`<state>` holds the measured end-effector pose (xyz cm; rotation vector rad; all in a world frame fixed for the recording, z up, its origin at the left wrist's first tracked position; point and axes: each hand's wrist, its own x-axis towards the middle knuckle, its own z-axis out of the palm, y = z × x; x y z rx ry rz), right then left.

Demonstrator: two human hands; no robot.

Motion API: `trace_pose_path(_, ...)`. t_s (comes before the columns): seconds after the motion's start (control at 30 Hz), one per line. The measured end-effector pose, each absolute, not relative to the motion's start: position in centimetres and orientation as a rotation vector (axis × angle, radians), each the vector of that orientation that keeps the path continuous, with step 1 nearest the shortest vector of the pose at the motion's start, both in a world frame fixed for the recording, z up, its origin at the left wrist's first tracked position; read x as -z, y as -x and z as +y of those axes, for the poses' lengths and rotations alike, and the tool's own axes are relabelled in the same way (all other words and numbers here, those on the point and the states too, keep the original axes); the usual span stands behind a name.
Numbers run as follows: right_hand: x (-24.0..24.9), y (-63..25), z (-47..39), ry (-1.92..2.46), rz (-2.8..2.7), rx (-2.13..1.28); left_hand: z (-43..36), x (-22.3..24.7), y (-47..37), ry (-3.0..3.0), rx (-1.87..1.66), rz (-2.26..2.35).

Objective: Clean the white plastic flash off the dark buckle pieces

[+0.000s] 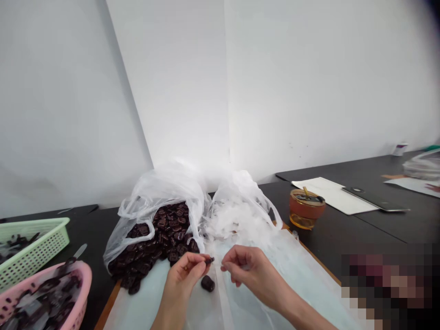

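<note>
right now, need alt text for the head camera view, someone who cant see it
Two bare hands meet over a white sheet: the left hand pinches a small dark piece, the right hand close beside it. Behind them sits an open plastic bag of dark pieces.

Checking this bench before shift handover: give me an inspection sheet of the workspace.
Surface: dark table, pale sheet under the hands.
Job's things: small dark piece pinched in left hand; another dark piece on the sheet; open bag of dark pieces.
Clutter: pink basket, green basket, amber cup, phone, papers.
Grippers: right hand close beside, fingers curled.
Cables: nothing seen.
Surroundings: white wall.
</note>
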<state>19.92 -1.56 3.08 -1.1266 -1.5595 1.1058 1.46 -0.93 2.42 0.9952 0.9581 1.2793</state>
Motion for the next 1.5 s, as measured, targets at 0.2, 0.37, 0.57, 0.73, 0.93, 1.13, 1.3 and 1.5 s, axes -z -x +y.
trace_pose_path(0.2, -2.9, -19.9, -1.3, 1.121, -1.534, -1.122, -1.1, -2.6, -1.6, -1.021, -1.283, 0.977)
trace_pose_path(0.37, -3.0, -19.9, -1.5, 1.124, -1.546, -1.102, -1.2, -2.5, -1.7, -1.051, -1.284, 1.006)
trace_pose_path(0.57, -2.7, -19.9, -1.4, 1.100, -1.505, -1.099, -1.2, -2.2, -1.7, -1.027, -1.279, 0.989)
trace_pose_path(0.73, -3.0, -19.7, -1.5, 1.076, -1.500, -1.152, -1.2, -2.4, -1.8, -0.956, -1.299, 0.947)
trace_pose_path(0.93, -2.9, -19.5, -1.5, 1.093, -1.540, -1.100, -1.2, -2.4, -1.8, -0.960, -1.300, 0.972)
trace_pose_path(1.13, -3.1, -19.6, -1.7, 1.128, -1.602, -1.008, -1.3, -2.7, -1.7, -1.079, -1.270, 1.010)
trace_pose_path(1.3, -3.2, -19.4, -1.7, 1.109, -1.624, -1.002, -1.3, -2.5, -1.7, -1.114, -1.274, 1.019)
trace_pose_path(1.5, -2.9, -18.9, -2.2, 1.103, -1.655, -0.979, -1.4, -2.6, -1.4, -1.212, -1.210, 1.018)
